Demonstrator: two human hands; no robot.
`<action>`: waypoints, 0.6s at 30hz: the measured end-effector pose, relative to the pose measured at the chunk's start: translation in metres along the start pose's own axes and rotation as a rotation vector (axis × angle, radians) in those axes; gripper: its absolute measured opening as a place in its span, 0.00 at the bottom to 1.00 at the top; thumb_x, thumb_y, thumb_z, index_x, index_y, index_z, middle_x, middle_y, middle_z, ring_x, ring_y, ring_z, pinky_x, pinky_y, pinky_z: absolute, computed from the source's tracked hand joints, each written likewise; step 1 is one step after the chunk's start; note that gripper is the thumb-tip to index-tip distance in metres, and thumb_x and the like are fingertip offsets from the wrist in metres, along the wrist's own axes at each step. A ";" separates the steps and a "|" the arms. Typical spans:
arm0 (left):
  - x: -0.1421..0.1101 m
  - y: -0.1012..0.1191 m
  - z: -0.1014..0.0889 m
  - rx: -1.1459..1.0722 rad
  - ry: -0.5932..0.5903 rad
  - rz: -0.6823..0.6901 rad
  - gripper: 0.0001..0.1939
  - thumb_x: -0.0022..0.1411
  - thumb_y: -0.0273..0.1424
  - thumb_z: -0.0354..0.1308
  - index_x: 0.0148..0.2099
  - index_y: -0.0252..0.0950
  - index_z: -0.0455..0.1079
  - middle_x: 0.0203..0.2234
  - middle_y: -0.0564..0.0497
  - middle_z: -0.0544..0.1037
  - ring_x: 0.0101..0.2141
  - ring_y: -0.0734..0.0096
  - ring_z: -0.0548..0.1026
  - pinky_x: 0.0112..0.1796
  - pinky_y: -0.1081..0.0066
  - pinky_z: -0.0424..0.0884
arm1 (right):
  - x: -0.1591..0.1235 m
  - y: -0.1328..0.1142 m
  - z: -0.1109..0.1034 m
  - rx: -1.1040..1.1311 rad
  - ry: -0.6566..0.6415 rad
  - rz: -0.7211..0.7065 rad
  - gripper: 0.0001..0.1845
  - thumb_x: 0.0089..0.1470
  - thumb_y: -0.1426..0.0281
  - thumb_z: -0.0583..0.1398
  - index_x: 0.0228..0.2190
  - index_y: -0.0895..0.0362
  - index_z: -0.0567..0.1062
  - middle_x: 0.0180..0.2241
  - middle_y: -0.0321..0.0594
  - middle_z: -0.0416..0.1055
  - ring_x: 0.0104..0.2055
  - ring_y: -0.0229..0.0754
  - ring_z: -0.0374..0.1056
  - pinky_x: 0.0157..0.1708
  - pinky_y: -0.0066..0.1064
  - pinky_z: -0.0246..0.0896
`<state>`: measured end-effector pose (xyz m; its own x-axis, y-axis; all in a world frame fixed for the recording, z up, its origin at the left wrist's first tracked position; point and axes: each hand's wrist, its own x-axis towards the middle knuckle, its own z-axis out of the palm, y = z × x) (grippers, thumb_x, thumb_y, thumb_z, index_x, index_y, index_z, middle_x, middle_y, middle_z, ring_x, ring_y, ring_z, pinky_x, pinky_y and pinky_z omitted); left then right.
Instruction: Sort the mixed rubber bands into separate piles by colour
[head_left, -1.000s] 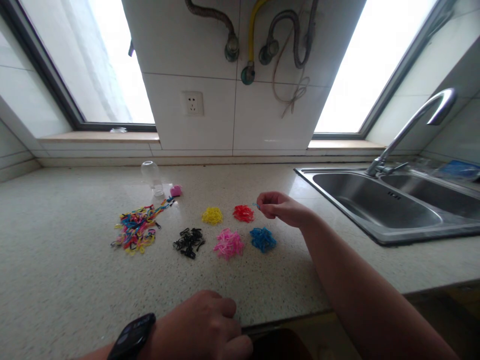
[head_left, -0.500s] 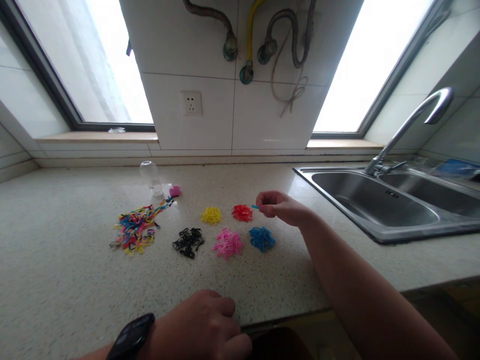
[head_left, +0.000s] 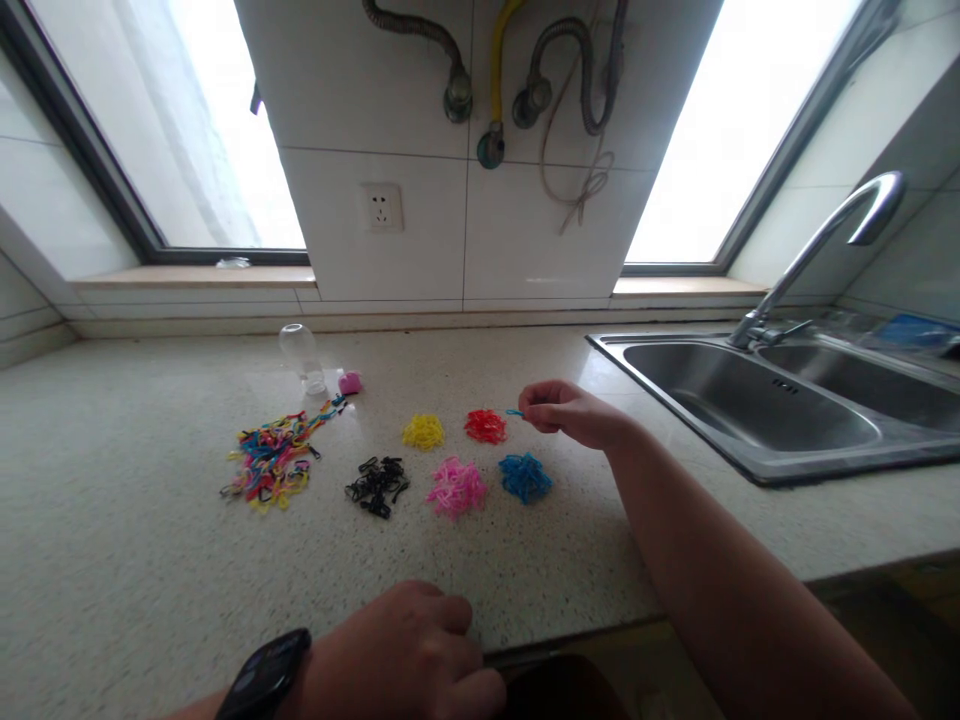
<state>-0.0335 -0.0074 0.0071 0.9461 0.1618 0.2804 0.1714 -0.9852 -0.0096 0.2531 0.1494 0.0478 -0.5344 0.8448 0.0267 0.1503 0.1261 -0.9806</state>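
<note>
My right hand point(head_left: 559, 410) pinches a small blue rubber band point(head_left: 514, 412) between thumb and fingertips, just right of the red rubber band pile point(head_left: 486, 426). Below it lies a pile of blue rubber bands point(head_left: 526, 477). Further left are piles of pink rubber bands point(head_left: 456, 487), black rubber bands point(head_left: 378, 486) and yellow rubber bands point(head_left: 424, 432). A larger heap of mixed-colour rubber bands point(head_left: 271, 458) spreads at the left. By the counter's front edge, my left hand point(head_left: 409, 650) rests with its fingers curled; nothing shows in it, and its palm side is hidden.
A clear bottle point(head_left: 301, 358) stands upside down behind the mixed heap, beside a pink cap point(head_left: 349, 383). To the right, a steel double sink point(head_left: 742, 470) with a faucet point(head_left: 821, 260) is set into the speckled counter point(head_left: 150, 570). The tiled wall closes off the back.
My right hand has shifted slightly to the right with the blue rubber band, which now shows as a thin loop. My left hand and the piles look the same.
</note>
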 end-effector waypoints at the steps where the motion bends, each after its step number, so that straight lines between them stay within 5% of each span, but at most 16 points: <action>1: 0.000 0.000 0.000 0.004 0.002 0.000 0.11 0.64 0.31 0.62 0.32 0.38 0.63 0.18 0.58 0.70 0.22 0.70 0.65 0.20 0.66 0.55 | 0.000 -0.001 0.000 -0.041 -0.006 0.020 0.11 0.50 0.63 0.66 0.28 0.59 0.74 0.20 0.30 0.61 0.21 0.30 0.53 0.20 0.26 0.43; 10: 0.001 -0.001 -0.002 -0.011 0.004 0.016 0.11 0.66 0.32 0.60 0.32 0.37 0.63 0.17 0.57 0.68 0.20 0.71 0.61 0.19 0.66 0.54 | 0.004 0.007 0.001 -0.503 -0.130 0.094 0.13 0.51 0.61 0.65 0.31 0.58 0.79 0.27 0.36 0.73 0.28 0.36 0.63 0.30 0.29 0.57; 18: 0.000 -0.001 0.001 -0.007 0.014 0.014 0.12 0.64 0.32 0.61 0.31 0.37 0.63 0.17 0.58 0.68 0.20 0.71 0.61 0.19 0.66 0.55 | 0.004 0.006 0.001 -0.525 -0.224 0.075 0.13 0.51 0.60 0.66 0.33 0.57 0.81 0.28 0.37 0.75 0.29 0.36 0.66 0.30 0.28 0.58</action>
<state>-0.0331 -0.0061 0.0067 0.9445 0.1468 0.2940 0.1557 -0.9878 -0.0070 0.2509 0.1524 0.0417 -0.6607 0.7380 -0.1372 0.5571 0.3595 -0.7486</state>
